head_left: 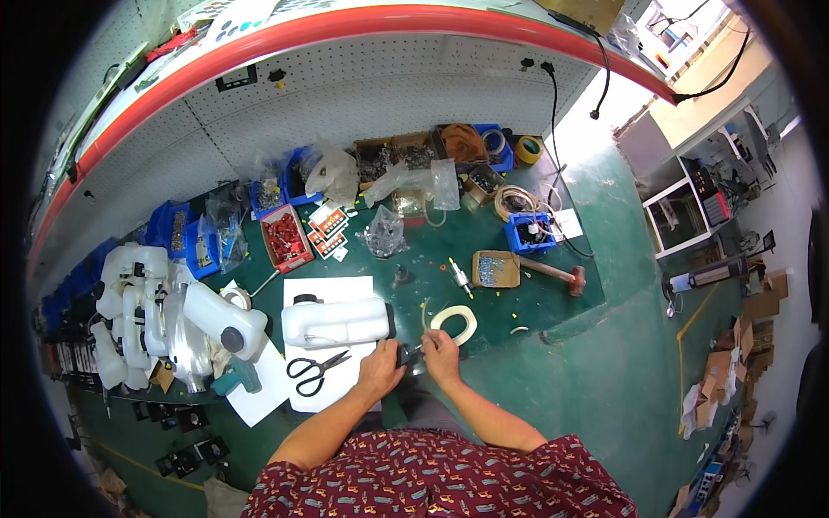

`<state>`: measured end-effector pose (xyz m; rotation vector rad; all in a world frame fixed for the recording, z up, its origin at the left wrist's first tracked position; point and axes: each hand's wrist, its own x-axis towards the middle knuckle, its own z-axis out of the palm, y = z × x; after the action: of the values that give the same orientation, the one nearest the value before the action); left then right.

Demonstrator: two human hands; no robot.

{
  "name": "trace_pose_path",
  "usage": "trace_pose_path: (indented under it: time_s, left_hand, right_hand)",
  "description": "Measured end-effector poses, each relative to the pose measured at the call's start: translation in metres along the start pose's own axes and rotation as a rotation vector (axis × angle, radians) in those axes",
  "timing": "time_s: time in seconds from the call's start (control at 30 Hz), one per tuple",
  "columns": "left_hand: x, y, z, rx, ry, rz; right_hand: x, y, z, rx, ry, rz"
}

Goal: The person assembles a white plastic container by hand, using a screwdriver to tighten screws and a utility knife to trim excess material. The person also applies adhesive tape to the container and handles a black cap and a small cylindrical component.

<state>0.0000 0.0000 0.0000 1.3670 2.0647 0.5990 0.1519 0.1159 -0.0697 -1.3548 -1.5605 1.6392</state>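
Note:
At the table's front edge, my left hand (380,371) is closed around a small black part (406,355), whose exact kind I cannot make out. Close on its right, my right hand (441,356) has its fingers pinched together at the same part. A thin see-through tube (425,314) rises from beside the right fingers. Just beyond that hand lies a ring of cream-coloured tape or tubing (471,323). Left of my hands, a white plastic tank (341,323) with a black cap rests on white paper. Black-handled scissors (318,373) lie open in front of the tank.
More white tanks (134,302) crowd the left end, near a teal power tool (235,377). A red parts box (286,239), a cardboard tray of screws (496,269) and a mallet (553,273) sit farther back. Blue bins (530,233) and bagged parts line the rear.

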Motion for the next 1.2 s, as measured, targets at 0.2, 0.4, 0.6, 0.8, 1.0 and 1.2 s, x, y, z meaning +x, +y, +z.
trace_pose_path:
  time_s: [0.2,0.4,0.6,0.8,1.0,1.2]
  left_hand:
    - [0.028,0.001,0.049,-0.058,0.123,0.031]
    - [-0.003,-0.008,0.035,-0.122,0.114,0.054]
    - [-0.074,-0.058,0.017,-0.127,0.222,-0.167]
    - [-0.152,-0.104,0.002,-0.101,0.397,-0.568]
    - [-0.182,-0.107,-0.012,-0.197,0.45,-0.655]
    - [-0.13,-0.112,-0.045,-0.252,0.393,-0.442]
  right_hand:
    - [0.009,0.004,-0.032,-0.231,-0.06,-0.055]
    - [-0.002,0.0,-0.047,-0.073,-0.197,0.165]
    - [-0.004,0.012,-0.051,-0.09,-0.276,0.184]
    - [0.001,0.013,-0.047,-0.138,-0.364,0.226]
    - [-0.006,0.006,-0.03,-0.201,-0.396,0.243]
    - [-0.028,-0.002,-0.026,-0.228,-0.313,0.271]
